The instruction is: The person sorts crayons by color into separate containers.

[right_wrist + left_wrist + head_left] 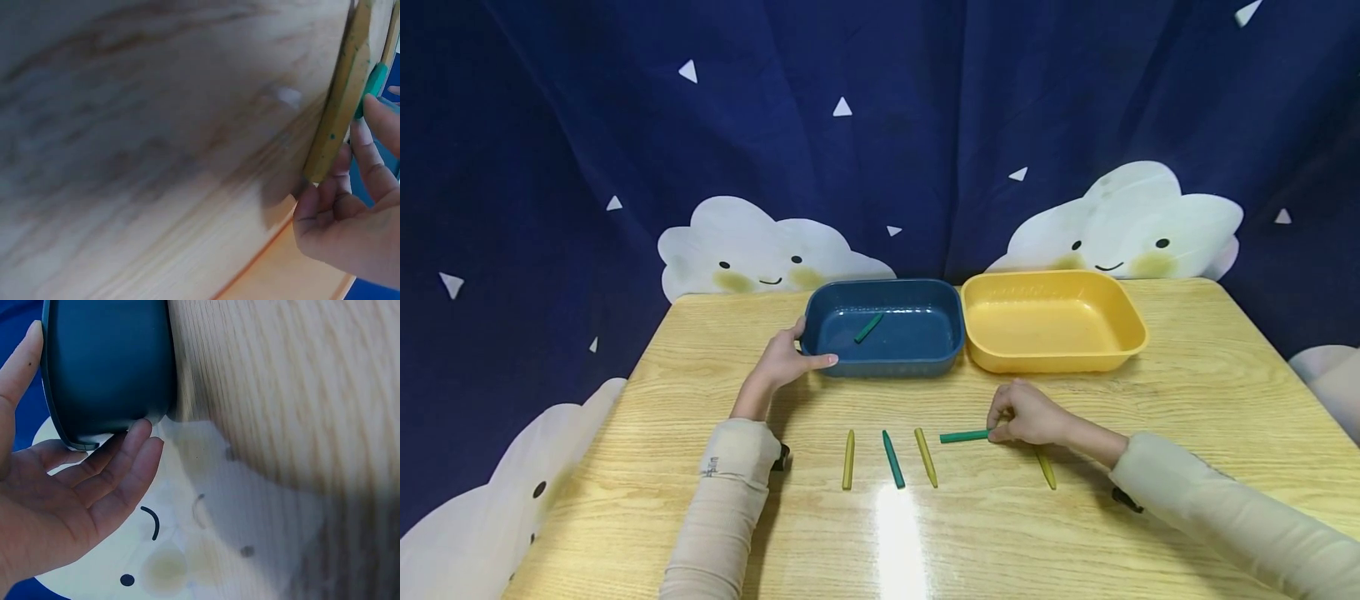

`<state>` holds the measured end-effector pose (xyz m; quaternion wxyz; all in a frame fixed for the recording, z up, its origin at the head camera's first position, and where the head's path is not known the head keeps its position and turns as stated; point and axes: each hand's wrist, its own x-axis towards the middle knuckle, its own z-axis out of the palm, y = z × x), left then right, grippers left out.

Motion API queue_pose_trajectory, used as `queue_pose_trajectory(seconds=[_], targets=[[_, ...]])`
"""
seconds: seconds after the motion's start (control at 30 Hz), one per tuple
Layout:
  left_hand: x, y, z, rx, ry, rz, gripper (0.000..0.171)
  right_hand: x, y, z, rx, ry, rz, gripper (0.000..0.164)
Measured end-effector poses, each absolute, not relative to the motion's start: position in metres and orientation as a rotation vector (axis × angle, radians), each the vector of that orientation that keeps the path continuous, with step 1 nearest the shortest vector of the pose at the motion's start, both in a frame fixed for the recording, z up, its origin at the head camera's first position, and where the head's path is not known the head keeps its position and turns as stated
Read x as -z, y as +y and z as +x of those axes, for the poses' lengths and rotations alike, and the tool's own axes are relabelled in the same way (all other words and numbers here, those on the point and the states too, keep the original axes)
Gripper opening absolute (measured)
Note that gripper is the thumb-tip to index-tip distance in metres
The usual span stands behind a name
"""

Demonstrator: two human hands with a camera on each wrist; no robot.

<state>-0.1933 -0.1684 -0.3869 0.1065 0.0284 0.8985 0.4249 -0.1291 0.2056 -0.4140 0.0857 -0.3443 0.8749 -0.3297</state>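
My left hand (pixel 782 358) holds the left end of a dark blue plastic tray (pixel 887 367), thumb over the rim and the other fingers against its outer wall. A dark green crayon (pixel 868 328) lies inside that tray. On the table, my right hand (pixel 1030 414) pinches the right end of a green crayon (pixel 964 436) between thumb and fingers. A yellow crayon (pixel 1046 470) lies just under this hand; in the right wrist view, the yellow crayon (pixel 337 106) runs close by the curled fingers, with the green crayon (pixel 374 84) at the thumb tip.
Left of the right hand, a yellow crayon (pixel 848 460), a teal crayon (pixel 892 459) and another yellow crayon (pixel 926 457) lie on the wooden table (pixel 820 550). A yellow tray (pixel 1052 363) stands against the blue one's right side. Behind hangs a dark blue curtain (pixel 917 167).
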Motion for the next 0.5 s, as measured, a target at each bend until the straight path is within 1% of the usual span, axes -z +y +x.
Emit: queue_pose_trajectory(seconds=[0.17,0.5], targets=[[0.386,-0.169,-0.194,-1.24,2.653,0.091,0.099,0.406,0.206,-0.131,1.093,2.472,-0.929,0.004],[0.385,-0.168,-0.192,-1.233,2.664,0.092,0.097,0.403,0.205,-0.136,1.343,2.303,-0.689,0.006]])
